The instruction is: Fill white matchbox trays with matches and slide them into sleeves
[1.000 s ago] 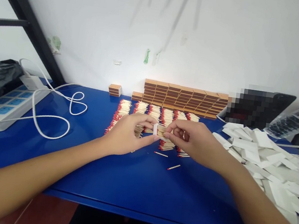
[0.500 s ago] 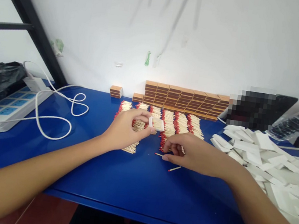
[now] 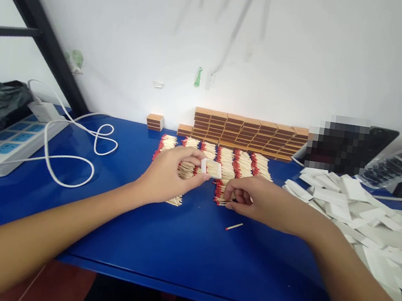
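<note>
Since half a second ago the right hand [image 3: 264, 202] has lifted a little off the table [image 3: 172, 246], and one of the two strays lying in front of the rows is gone from its spot. Its thumb and forefinger are pinched together on what looks like a match [image 3: 222, 203], low beside a row's near end; the other fingers curl in. The left hand [image 3: 173, 174] has barely shifted: thumb and fingers grip one end of a small white tray [image 3: 204, 164], held above the rows, with matches lying in it already, though I can't tell from here if it's full. One stray [image 3: 234, 226] lies nearer the table's front edge. Under and past the hands, plenty remains loose: rows [image 3: 243, 169] of red-headed matches, six by my count. Behind them, boxes [image 3: 248, 132] are already stacked neatly along the wall, with a smaller stack [image 3: 155, 122] off to the left; what's inside them I can't see. At the right, a big heap of white card [image 3: 343, 205] sits unused.
</note>
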`<state>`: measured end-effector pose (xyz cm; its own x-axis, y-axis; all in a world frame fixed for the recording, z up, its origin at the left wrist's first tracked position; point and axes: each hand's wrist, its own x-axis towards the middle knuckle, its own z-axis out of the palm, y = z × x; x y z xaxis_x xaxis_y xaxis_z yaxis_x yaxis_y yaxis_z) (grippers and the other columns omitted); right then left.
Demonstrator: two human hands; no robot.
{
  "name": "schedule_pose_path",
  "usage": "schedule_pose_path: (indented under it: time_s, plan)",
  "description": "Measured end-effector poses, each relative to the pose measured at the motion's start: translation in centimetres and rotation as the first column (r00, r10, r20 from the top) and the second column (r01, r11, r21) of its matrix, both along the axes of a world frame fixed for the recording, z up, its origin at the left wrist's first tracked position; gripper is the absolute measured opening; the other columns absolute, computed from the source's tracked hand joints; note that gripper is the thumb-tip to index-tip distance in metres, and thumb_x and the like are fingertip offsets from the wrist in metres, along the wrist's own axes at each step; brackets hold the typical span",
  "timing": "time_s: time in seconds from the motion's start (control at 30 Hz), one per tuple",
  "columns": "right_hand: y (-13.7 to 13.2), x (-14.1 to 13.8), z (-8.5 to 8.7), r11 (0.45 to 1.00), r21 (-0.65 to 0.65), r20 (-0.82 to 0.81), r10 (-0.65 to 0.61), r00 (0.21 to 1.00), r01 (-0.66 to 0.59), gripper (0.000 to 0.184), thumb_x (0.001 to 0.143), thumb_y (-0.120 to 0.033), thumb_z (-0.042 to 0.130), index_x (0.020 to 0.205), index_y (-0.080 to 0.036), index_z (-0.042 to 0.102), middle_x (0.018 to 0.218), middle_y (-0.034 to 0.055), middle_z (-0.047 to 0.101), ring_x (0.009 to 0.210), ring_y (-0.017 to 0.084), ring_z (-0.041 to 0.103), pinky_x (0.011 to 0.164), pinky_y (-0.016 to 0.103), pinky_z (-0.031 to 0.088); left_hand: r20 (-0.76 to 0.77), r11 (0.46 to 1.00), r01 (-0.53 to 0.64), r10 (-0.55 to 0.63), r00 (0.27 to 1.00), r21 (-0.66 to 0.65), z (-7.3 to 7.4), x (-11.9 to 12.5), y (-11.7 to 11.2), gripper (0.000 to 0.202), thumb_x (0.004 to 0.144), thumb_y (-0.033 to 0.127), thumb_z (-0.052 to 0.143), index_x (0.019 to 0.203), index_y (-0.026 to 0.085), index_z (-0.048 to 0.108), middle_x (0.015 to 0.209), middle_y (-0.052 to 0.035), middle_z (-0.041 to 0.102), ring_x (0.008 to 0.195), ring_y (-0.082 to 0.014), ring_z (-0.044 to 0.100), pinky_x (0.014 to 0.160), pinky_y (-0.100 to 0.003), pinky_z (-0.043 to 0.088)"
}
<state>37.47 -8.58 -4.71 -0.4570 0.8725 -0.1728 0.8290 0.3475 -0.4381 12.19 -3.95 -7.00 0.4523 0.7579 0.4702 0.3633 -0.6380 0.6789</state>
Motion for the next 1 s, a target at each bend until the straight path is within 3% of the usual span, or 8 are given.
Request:
schedule_pose_path:
  time_s: [0.4,0.87,1.0]
  plan:
    - [0.03,0.37,-0.38,0.999,0.026,0.002,0.023,1.000,-0.023,0.012,0.091,-0.026,0.066,0.093,-0.024,0.078,0.078,0.0013,0.072,0.067,0.016,0.062,0.059,0.028,0.040,-0.010,0.998,0.019,-0.019,1.000,0.064,-0.15,0.03,0.03,0.031,0.085,0.034,0.080,0.111,0.019,0.071,0.108,-0.0045,0.080,0.098,-0.0211,0.076,0.089,-0.033,0.057]
    - [-0.01,-0.08,-0.23,0.997,0.066,0.013,0.027,1.000,-0.027,0.018,0.087,-0.019,0.067,0.097,-0.025,0.080,0.080,-0.0004,0.074,0.066,0.015,0.061,0.058,0.028,0.041,-0.038,0.998,0.054,-0.052,0.998,0.038,0.18,0.23,-0.19,0.024,0.087,0.031,0.078,0.107,0.020,0.070,0.107,-0.0047,0.078,0.097,-0.0206,0.076,0.088,-0.034,0.057]
    - [-0.12,-0.17,-0.32,0.998,0.045,0.000,0.032,0.999,-0.032,0.012,0.088,-0.020,0.066,0.089,-0.023,0.078,0.075,-0.0006,0.071,0.064,0.014,0.059,0.057,0.027,0.040,-0.040,0.998,0.046,-0.044,0.998,0.052,0.15,0.21,-0.19,0.026,0.086,0.032,0.078,0.108,0.020,0.070,0.107,-0.0045,0.078,0.095,-0.0200,0.076,0.088,-0.034,0.057]
